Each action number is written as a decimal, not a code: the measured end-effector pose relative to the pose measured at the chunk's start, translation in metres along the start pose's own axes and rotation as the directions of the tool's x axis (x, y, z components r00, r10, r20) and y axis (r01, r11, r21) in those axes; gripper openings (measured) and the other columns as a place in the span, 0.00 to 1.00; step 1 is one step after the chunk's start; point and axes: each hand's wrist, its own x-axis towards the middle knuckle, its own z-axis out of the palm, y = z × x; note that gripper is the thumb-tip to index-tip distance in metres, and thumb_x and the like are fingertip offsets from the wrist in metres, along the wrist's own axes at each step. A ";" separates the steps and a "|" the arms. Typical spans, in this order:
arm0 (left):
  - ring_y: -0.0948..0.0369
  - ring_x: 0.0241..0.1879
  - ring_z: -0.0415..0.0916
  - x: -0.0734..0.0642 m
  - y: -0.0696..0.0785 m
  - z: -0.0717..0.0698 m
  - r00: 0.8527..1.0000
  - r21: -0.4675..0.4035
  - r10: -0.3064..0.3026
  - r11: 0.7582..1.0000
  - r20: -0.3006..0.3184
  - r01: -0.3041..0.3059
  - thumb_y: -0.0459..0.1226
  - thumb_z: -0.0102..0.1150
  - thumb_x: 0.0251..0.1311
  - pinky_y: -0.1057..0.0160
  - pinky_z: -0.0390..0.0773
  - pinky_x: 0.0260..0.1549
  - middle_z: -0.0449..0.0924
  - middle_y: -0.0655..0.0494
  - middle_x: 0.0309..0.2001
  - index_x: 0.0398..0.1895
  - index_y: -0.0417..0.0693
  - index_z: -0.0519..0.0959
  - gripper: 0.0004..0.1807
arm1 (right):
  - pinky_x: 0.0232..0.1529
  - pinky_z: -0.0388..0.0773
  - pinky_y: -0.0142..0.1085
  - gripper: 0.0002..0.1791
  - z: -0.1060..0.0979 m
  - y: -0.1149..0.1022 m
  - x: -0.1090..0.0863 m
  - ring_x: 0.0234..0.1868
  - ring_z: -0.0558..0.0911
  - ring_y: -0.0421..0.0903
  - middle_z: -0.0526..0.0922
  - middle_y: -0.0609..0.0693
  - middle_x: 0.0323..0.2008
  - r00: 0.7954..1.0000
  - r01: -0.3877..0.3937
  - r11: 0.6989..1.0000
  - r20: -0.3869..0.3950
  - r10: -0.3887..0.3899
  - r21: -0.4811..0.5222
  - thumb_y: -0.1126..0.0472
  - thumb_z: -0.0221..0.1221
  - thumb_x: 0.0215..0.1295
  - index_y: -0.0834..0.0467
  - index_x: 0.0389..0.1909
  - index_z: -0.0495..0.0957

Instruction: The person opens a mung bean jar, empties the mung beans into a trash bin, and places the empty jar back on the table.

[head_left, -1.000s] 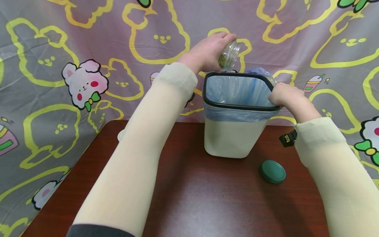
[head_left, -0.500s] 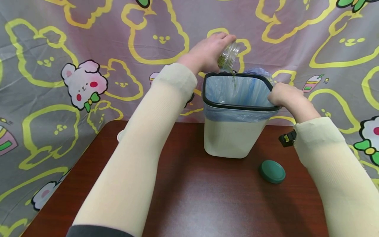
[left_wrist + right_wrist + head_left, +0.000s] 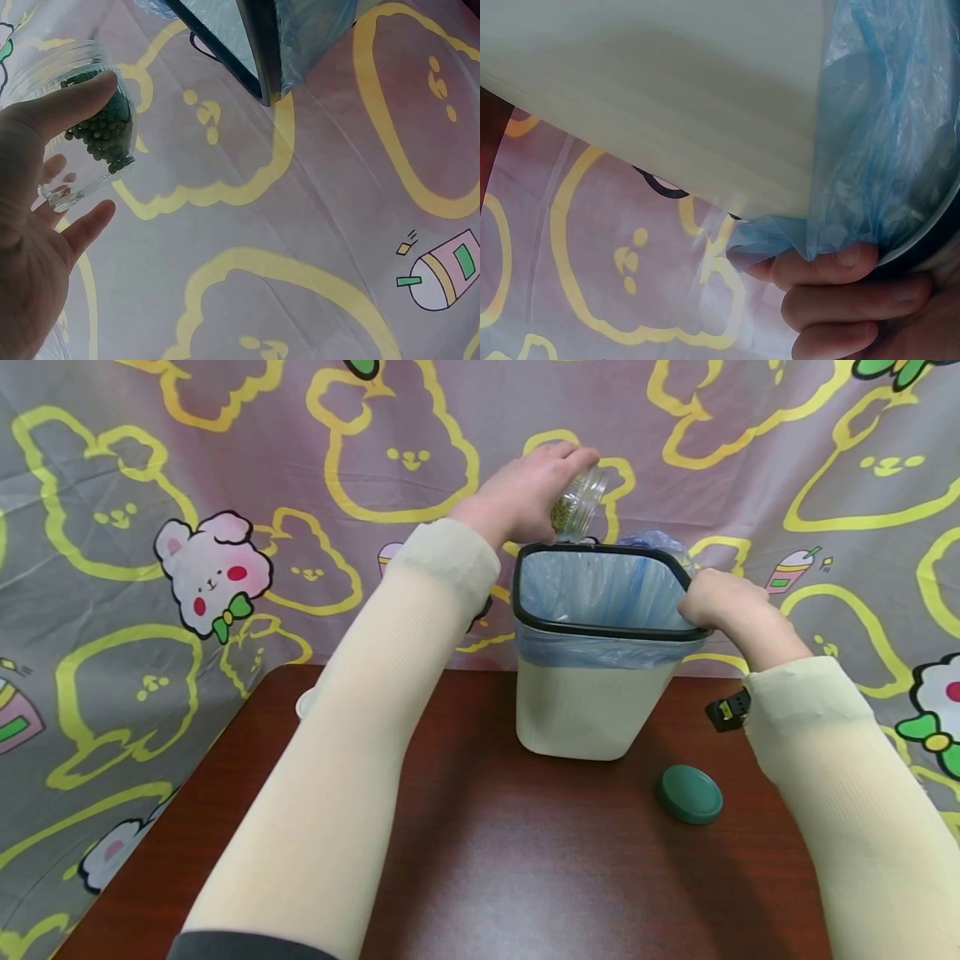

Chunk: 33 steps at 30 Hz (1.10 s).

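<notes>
My left hand grips a clear jar above the far left rim of a bin. The jar lies tipped over, its mouth toward the bin. In the left wrist view small green beans sit inside the jar, with thumb and fingers around the glass. The cream trash bin has a black rim and a blue plastic liner. My right hand holds the bin's right rim; in the right wrist view its fingers curl over the rim and the liner's edge.
A green lid lies on the brown table, right of the bin. Part of a white round thing shows behind the left sleeve. A patterned curtain hangs behind the table.
Half a second ago a few beans were falling from the jar's mouth into the bin; none are seen falling now. Both hands stay almost still.
</notes>
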 end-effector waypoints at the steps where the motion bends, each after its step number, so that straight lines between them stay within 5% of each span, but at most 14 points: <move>1: 0.58 0.70 0.51 0.000 0.000 0.000 1.000 0.003 0.001 1.000 0.002 -0.001 0.33 0.66 0.54 0.60 0.58 0.65 0.52 0.54 0.73 0.77 0.53 0.47 0.51 | 0.38 0.66 0.55 0.13 0.000 0.000 0.000 0.40 0.70 0.64 0.69 0.69 0.41 1.000 0.000 1.000 0.000 0.000 0.000 0.61 0.43 0.65 0.69 0.35 0.69; 33: 0.57 0.71 0.49 0.000 0.000 -0.001 1.000 0.030 0.027 0.999 -0.002 -0.027 0.32 0.64 0.53 0.59 0.57 0.66 0.53 0.53 0.73 0.77 0.51 0.49 0.49 | 0.37 0.67 0.54 0.12 -0.001 -0.003 -0.004 0.38 0.70 0.64 0.70 0.69 0.39 1.000 0.012 1.000 0.000 -0.012 0.001 0.62 0.43 0.64 0.67 0.30 0.69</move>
